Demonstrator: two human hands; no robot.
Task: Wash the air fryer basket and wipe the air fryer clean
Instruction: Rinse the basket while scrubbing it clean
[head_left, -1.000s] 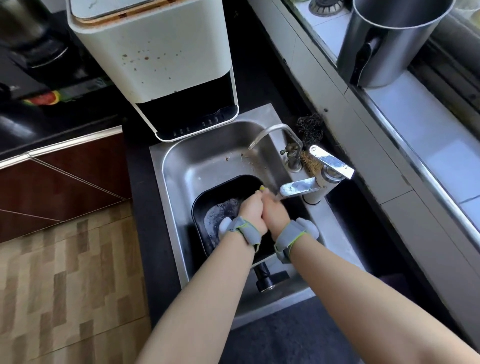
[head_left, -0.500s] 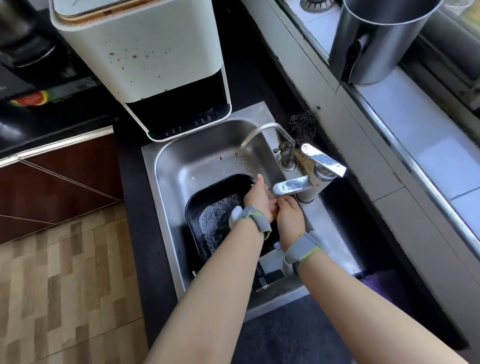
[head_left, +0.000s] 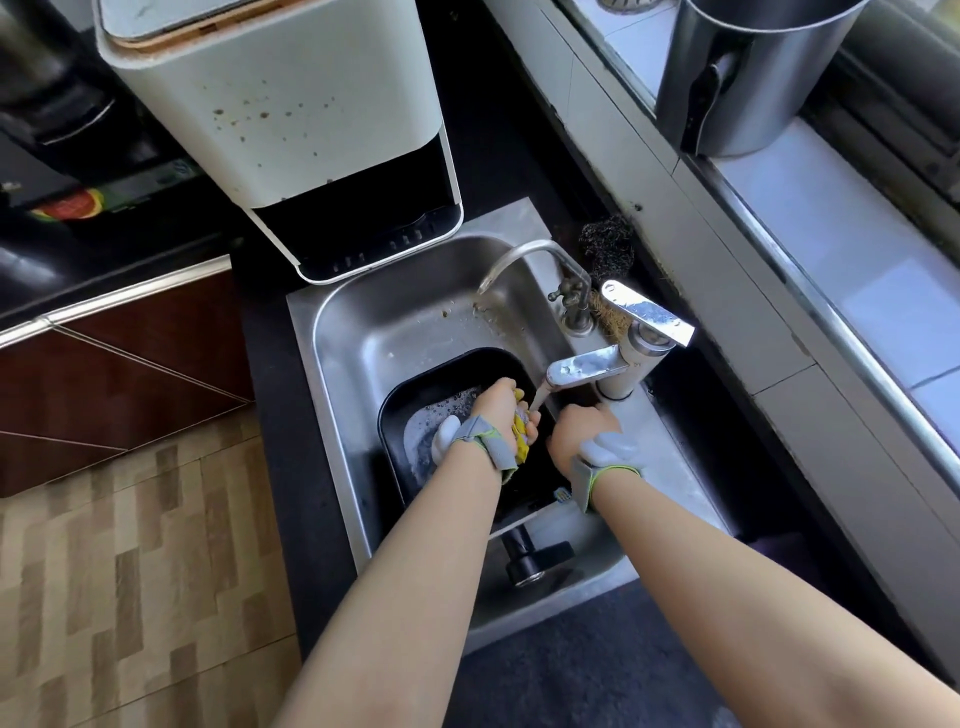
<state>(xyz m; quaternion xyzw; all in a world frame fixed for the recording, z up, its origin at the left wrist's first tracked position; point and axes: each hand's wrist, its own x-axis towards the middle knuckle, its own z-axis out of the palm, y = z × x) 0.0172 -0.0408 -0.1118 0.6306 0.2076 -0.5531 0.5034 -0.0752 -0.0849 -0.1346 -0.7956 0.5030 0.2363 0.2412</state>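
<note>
The black air fryer basket (head_left: 415, 395) lies in the steel sink (head_left: 363, 332), soapy water pooled inside it, its black handle (head_left: 535, 558) pointing toward me. My left hand (head_left: 498, 410) grips a yellow sponge (head_left: 521, 434) over the basket, under water running from the faucet (head_left: 587, 366). My right hand (head_left: 579, 434) is over the basket's right edge, fingers bent downward; what they touch is hidden. The white air fryer body (head_left: 291, 119), spotted with brown splashes, stands on the counter behind the sink.
A second curved tap (head_left: 524, 254) rises at the sink's back. A dark wire scourer (head_left: 608, 249) sits by the wall. A large steel pot (head_left: 748, 78) stands on the tiled ledge at right. Dark counter and wood-pattern floor lie to the left.
My hands have parted: the right one drew back from the left to the basket's right edge. The yellow sponge now shows in my left hand.
</note>
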